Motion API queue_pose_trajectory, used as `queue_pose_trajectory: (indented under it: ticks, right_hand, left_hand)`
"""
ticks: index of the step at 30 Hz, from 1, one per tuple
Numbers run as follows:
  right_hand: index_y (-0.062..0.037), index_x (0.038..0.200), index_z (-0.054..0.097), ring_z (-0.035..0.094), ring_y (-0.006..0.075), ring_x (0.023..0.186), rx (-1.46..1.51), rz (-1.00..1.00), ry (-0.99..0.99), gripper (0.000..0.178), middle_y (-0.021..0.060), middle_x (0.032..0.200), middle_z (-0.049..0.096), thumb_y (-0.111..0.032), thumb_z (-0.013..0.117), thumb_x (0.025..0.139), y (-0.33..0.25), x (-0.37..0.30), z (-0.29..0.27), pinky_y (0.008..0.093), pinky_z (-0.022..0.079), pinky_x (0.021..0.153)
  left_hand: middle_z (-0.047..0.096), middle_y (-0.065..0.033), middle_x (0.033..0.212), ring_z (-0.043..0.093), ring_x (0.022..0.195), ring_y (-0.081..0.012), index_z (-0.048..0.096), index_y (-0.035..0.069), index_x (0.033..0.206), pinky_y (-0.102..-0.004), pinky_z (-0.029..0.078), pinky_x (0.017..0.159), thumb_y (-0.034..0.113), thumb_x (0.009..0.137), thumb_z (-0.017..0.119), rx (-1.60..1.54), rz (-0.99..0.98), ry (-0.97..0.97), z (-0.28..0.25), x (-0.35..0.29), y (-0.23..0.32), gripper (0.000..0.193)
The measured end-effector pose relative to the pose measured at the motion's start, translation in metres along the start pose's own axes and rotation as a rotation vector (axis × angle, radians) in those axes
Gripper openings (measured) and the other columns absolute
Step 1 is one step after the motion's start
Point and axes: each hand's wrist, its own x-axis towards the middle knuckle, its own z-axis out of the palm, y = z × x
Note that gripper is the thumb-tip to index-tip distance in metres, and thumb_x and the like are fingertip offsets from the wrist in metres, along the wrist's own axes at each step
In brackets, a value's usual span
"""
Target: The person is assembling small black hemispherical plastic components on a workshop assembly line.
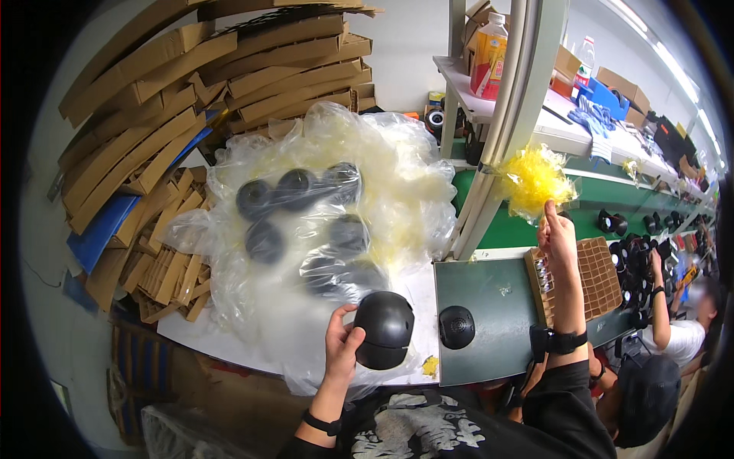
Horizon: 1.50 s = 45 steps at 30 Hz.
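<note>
My left hand (342,348) is closed around the side of a rounded black plastic housing (384,330), held over the white table's front edge. My right hand (557,237) is raised, index finger stretched up to the lower edge of a clump of crumpled yellow film pieces (534,182) stuck to an upright post. Its other fingers look partly curled, with nothing visible in them. On the dark green mat between the hands lies a black round part with a perforated face (457,327). Several black round parts (297,188) lie under cloudy, clear plastic sheeting (229,287) at the left.
Stacked cardboard dividers (290,57) rise at the far left. A cardboard grid tray (599,279) stands beside my right forearm. Behind the post (501,115), a shelf holds a bottle of red-orange drink (489,57). Co-workers sit at the right along a green line with black parts.
</note>
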Motion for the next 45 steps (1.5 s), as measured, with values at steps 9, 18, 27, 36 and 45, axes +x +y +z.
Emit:
queue_pose_trajectory:
  ticks: [9, 18, 27, 36, 45]
  right_hand:
    - [-0.0021, 0.141, 0.028, 0.041, 0.0247, 0.127, -0.270, -0.491, -1.246, 0.100, 0.0167, 0.138, 0.041, -0.032, 0.083, 0.064, 0.017, -0.121, 0.067, 0.0362, 0.035, 0.104]
    - [-0.0035, 0.131, 0.041, 0.051, 0.0262, 0.115, 0.965, 0.484, -0.607, 0.065, 0.0156, 0.122, 0.053, -0.048, 0.057, 0.086, 0.112, -0.137, 0.056, 0.0437, 0.036, 0.103]
    - [-0.0013, 0.123, 0.046, 0.053, 0.0338, 0.113, 1.088, 0.855, -0.418, 0.045, 0.0195, 0.122, 0.053, -0.034, 0.050, 0.093, 0.136, -0.130, 0.047, 0.0497, 0.044, 0.097]
    - [-0.0137, 0.118, 0.052, 0.056, 0.0274, 0.109, 0.953, 0.678, 0.201, 0.041, 0.0110, 0.119, 0.057, -0.040, 0.054, 0.087, 0.195, 0.028, -0.040, 0.0517, 0.044, 0.092]
    - [-0.0114, 0.105, 0.060, 0.060, 0.0285, 0.089, -0.934, -0.303, 0.282, 0.035, 0.0121, 0.103, 0.062, -0.033, 0.063, 0.078, 0.331, 0.179, -0.098, 0.0406, 0.047, 0.076]
  left_hand:
    - [0.057, -0.0163, 0.114, 0.059, 0.103, -0.0226, 0.035, 0.003, 0.128, -0.0317, 0.051, 0.083, 0.052, 0.080, 0.065, -0.320, -0.508, -0.412, 0.021, -0.014, 0.008, 0.075]
    - [0.035, 0.0029, 0.061, 0.038, 0.056, -0.0114, 0.051, 0.004, 0.102, -0.0319, 0.034, 0.089, 0.040, 0.095, 0.036, -0.599, -0.344, -0.335, 0.020, -0.010, -0.012, 0.040]
    - [0.034, 0.0010, 0.051, 0.032, 0.048, -0.0159, 0.036, 0.014, 0.055, -0.0336, 0.036, 0.067, 0.030, 0.088, 0.037, -0.701, -0.447, -0.107, 0.038, 0.014, -0.033, 0.036]
    - [0.046, -0.0038, 0.057, 0.050, 0.064, -0.0223, 0.043, 0.013, 0.059, -0.0387, 0.042, 0.071, 0.033, 0.087, 0.040, -0.553, -0.734, 0.205, 0.018, 0.007, -0.058, 0.034]
    - [0.061, -0.0115, 0.115, 0.054, 0.110, -0.0315, 0.060, 0.008, 0.111, -0.0466, 0.038, 0.101, 0.037, 0.094, 0.037, -0.734, -0.439, 0.361, 0.019, 0.039, -0.047, 0.041]
